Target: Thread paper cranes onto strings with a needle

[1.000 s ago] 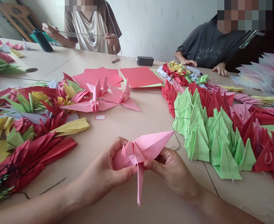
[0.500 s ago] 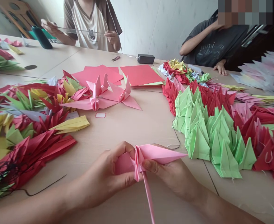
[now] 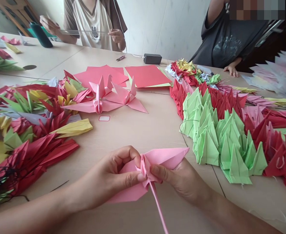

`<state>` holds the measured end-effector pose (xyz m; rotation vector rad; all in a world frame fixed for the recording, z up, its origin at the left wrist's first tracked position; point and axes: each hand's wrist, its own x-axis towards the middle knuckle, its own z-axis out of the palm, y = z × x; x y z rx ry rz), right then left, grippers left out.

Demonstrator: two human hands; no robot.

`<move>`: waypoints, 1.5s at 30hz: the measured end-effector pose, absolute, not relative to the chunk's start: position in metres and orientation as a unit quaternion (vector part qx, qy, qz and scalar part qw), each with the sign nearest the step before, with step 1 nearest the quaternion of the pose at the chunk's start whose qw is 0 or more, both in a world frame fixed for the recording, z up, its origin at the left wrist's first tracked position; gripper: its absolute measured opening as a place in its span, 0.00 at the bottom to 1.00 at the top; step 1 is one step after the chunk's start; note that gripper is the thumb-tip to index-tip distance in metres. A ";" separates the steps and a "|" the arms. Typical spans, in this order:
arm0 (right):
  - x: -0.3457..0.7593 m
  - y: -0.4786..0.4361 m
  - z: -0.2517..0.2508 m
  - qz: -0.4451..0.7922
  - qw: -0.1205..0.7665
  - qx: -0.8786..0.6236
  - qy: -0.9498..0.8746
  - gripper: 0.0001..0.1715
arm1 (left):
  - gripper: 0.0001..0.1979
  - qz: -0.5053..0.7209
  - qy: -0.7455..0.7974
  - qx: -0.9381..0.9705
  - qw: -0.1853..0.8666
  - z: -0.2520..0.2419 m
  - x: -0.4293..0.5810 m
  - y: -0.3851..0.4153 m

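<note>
— Pink paper crane (image 3: 157,162): one, above the near table edge; left hand (image 3: 108,178) and right hand (image 3: 181,182) both pinch it at its centre.

— Others?

— Two finished pink cranes (image 3: 108,97); two red sheet stacks (image 3: 145,75). Bare table (image 3: 138,130) lies between left pile (image 3: 23,130) and green crane rows (image 3: 218,139).
</note>
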<state>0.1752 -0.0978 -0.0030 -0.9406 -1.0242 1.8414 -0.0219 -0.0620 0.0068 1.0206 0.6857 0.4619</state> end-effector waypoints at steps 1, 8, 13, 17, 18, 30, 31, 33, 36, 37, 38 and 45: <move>0.175 -0.098 -0.004 0.729 0.405 -0.373 -0.407 0.15 | 0.07 0.207 0.321 0.459 0.802 0.006 -0.022 -0.062; 0.175 -0.098 -0.008 0.735 0.400 -0.381 -0.393 0.19 | 0.09 0.191 0.317 0.388 0.844 0.006 -0.024 -0.061; 0.175 -0.099 -0.007 0.743 0.398 -0.382 -0.380 0.18 | 0.08 0.191 0.287 0.360 0.867 0.008 -0.023 -0.058; 0.176 -0.098 -0.005 0.764 0.395 -0.375 -0.347 0.18 | 0.07 0.195 0.273 0.347 0.876 0.005 -0.024 -0.058; 0.177 -0.097 -0.005 0.774 0.386 -0.374 -0.335 0.17 | 0.06 0.196 0.272 0.339 0.879 0.004 -0.024 -0.058; 0.178 -0.095 -0.003 0.795 0.406 -0.364 -0.265 0.17 | 0.09 0.235 0.260 0.315 0.882 0.001 -0.023 -0.057; 0.178 -0.095 -0.003 0.792 0.414 -0.365 -0.261 0.17 | 0.09 0.238 0.263 0.319 0.879 0.001 -0.023 -0.057; 0.178 -0.095 -0.003 0.788 0.425 -0.369 -0.250 0.18 | 0.10 0.247 0.272 0.324 0.872 0.000 -0.023 -0.056; 0.179 -0.094 -0.007 0.768 0.451 -0.390 -0.236 0.19 | 0.12 0.275 0.290 0.326 0.857 0.000 -0.023 -0.054; 0.181 -0.092 -0.009 0.751 0.467 -0.403 -0.238 0.20 | 0.13 0.291 0.300 0.325 0.849 0.000 -0.023 -0.053; 0.183 -0.090 -0.011 0.728 0.486 -0.419 -0.242 0.20 | 0.13 0.308 0.310 0.324 0.839 0.000 -0.023 -0.051; 0.209 -0.069 0.004 0.566 0.612 -0.481 -0.272 0.21 | 0.19 0.400 0.419 0.366 0.728 0.002 -0.023 -0.037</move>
